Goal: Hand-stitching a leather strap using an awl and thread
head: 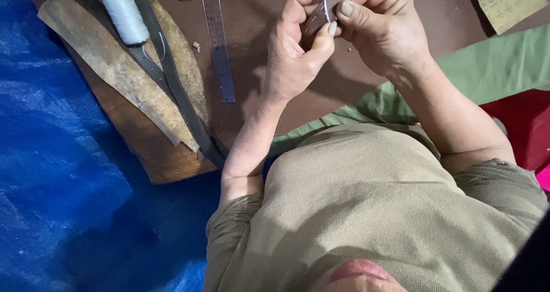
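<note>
Left hand (295, 51) and right hand (381, 31) both pinched shut on a white thread (325, 8) between fingertips. Thread judged light, limp, slippery; grip close to its end.

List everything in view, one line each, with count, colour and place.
thread spool: one, white, top left on the board
metal ruler: one, grey, upright left of the hands
dark strap: one, black, diagonal across the leather scraps
leather scraps: two, tan, left on the board
paper sheet: one, yellowish, top right
wooden board: one, brown
tarp: one, blue, left
green cloth: one, right
left hand: pinching a small dark piece
right hand: pinching white thread
</note>
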